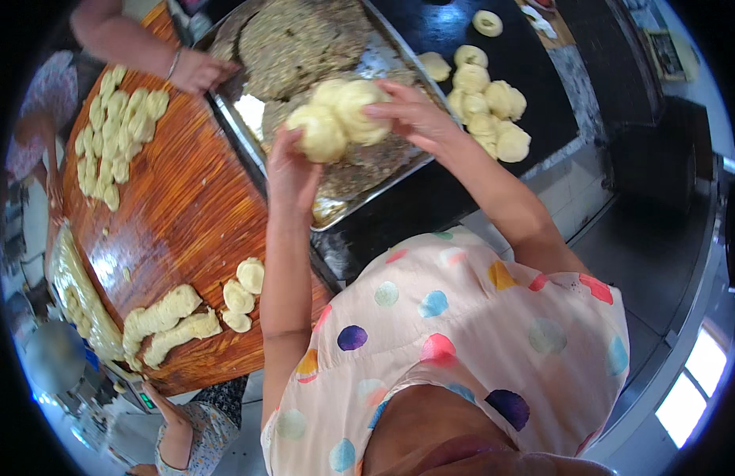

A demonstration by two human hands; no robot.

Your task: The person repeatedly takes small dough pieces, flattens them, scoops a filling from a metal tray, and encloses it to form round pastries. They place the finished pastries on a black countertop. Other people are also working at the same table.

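Between my two hands I hold a cluster of pale dough balls above a metal tray. My left hand grips the near left side of the cluster. On its right side are the fingers and thumb of my right hand. A brown, grainy filling covers much of the tray, with bare shiny metal showing in places. Several more dough balls are grouped on the black worktop, right of the tray. Below my left hand, flattened dough rounds rest on the wooden table.
A co-worker's hand reaches to the tray's left edge. The wooden table bears many small dough pieces, two thick dough rolls and plastic-covered dough. Another person's arm is near a digital scale.
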